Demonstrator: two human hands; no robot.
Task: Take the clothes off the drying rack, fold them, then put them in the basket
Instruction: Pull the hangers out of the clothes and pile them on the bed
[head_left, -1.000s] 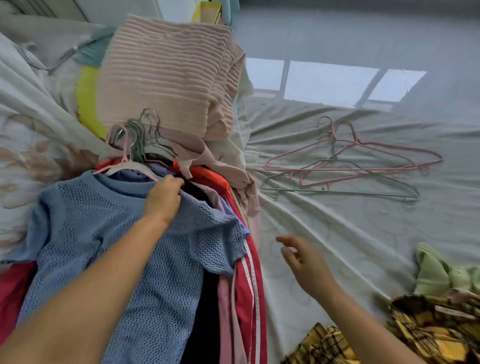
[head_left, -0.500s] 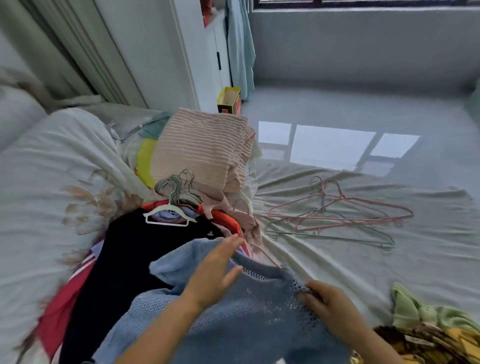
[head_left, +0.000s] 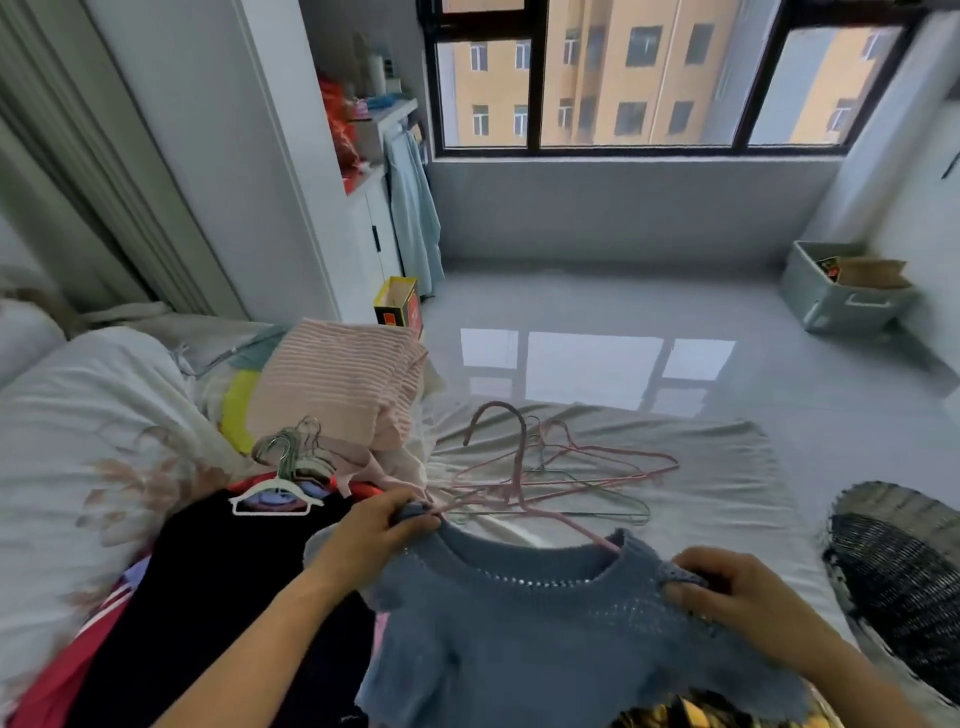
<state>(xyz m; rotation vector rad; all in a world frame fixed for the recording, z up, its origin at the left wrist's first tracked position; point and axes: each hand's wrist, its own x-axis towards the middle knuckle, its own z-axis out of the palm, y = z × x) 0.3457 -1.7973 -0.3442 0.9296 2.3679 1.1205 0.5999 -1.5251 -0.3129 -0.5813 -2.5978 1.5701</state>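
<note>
A blue knitted top (head_left: 540, 634) hangs spread between my hands above the bed, with a pink wire hanger (head_left: 519, 467) still through its neck. My left hand (head_left: 374, 530) pinches the top's left shoulder. My right hand (head_left: 737, 587) grips its right shoulder. Under my left arm lies a pile of clothes on hangers (head_left: 208, 571), with a black garment and a white hanger uppermost. A dark woven basket (head_left: 909, 571) stands on the floor at the right edge.
Loose pink and green wire hangers (head_left: 597, 478) lie on the grey bedsheet (head_left: 717, 499) beyond the top. A folded pink striped knit (head_left: 337, 379) sits at the bed's far left. A grey storage bin (head_left: 841, 296) stands by the far right wall.
The view has tilted up to the window. The blue top has come off the pile and moved right; each hand now holds a shoulder, and the pink hanger stands up out of its neck.
</note>
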